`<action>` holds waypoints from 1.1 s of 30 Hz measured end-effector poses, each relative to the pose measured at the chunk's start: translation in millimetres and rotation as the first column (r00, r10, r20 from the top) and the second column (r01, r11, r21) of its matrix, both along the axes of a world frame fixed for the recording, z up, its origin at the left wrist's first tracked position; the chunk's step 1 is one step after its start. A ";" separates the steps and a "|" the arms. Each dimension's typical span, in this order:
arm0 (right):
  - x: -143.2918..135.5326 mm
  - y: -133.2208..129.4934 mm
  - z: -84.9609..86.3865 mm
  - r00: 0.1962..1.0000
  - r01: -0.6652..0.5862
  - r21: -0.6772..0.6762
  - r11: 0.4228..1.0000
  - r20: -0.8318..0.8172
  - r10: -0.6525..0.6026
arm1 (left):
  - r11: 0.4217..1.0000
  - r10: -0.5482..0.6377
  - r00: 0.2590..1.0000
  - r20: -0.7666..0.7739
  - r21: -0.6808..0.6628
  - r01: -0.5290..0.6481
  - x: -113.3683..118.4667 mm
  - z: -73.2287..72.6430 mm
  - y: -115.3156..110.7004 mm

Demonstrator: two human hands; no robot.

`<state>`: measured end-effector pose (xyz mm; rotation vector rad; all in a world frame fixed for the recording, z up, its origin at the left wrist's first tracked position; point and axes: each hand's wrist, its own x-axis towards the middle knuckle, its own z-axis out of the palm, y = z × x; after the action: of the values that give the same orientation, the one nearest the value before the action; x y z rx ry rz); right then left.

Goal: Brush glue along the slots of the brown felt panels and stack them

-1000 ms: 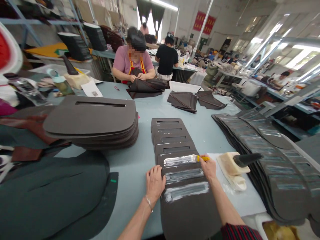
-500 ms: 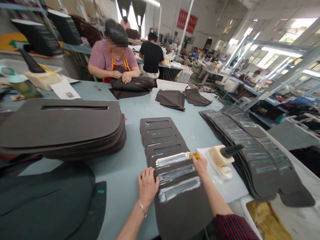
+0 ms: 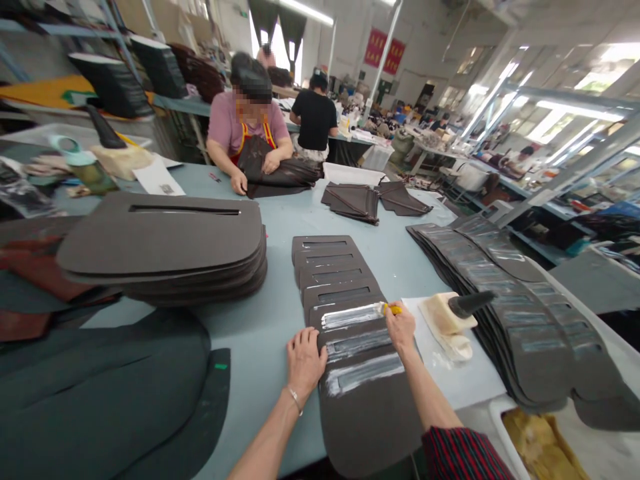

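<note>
My right hand [image 3: 401, 330] grips a small yellow-handled brush [image 3: 393, 309], its tip on the white paste at the right end of a slot. Beneath it, several dark grey panels [image 3: 370, 423] lie overlapped in a row, each with a long narrow slot. White paste coats the slot edges on the nearer panels; the farther slots show only thin white traces. My left hand [image 3: 306, 363] rests flat, fingers stretched out, along the row's left edge, and holds nothing. To the right, a cream-coloured glue-smeared container [image 3: 443, 313] with a black neck lies on a white sheet [image 3: 423, 373].
At left stands a thick stack of slotted panels [image 3: 165, 240], with dark green-black pieces [image 3: 100, 400] nearer me. More coated panels [image 3: 530, 347] fan out at right, by a white tub [image 3: 500, 427] holding yellowish material. Across the table, a co-worker [image 3: 250, 127] handles dark pieces.
The whole view has shifted, so the table's things sit farther right. My brush stays near the same slot's right end. The co-worker's hands have moved apart on the dark pieces.
</note>
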<state>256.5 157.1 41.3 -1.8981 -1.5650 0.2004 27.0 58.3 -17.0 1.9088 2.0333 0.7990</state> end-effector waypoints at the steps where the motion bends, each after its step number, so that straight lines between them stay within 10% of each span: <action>1: -16.2 -6.1 1.1 0.998 -0.040 0.023 0.999 -0.040 0.041 | 1.000 0.001 1.000 0.006 0.001 -0.001 -0.1 -0.1 -0.2; 6: -80.7 -30.5 -3.0 0.861 -0.448 -0.018 0.894 -0.279 0.426 | 1.000 0.009 1.000 0.007 0.007 -0.009 0.4 -0.1 -1.9; 12: -33.0 -30.0 2.2 0.979 -0.138 0.032 0.990 -0.147 0.142 | 1.000 0.008 0.997 0.074 -0.027 -0.007 -5.7 6.1 -2.1; 21: -91.7 -74.2 -6.8 0.844 -0.403 0.033 0.915 -0.372 0.385 | 0.979 -0.201 0.978 -0.052 0.019 0.202 7.3 -4.3 -37.2; 29: 55.9 -20.7 -8.8 0.997 0.038 -0.028 0.999 -0.072 -0.040 | 0.983 -0.180 0.975 -0.127 0.004 0.182 13.2 -8.7 -40.1; 33: 38.5 -23.3 0.0 1.000 0.010 0.029 1.000 0.005 -0.010 | 0.986 -0.162 0.976 -0.146 0.010 0.165 14.8 -7.6 -40.6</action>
<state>295.0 133.8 41.3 -1.8856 -1.5530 0.1677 41.8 17.8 -24.6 2.1713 1.9199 0.6631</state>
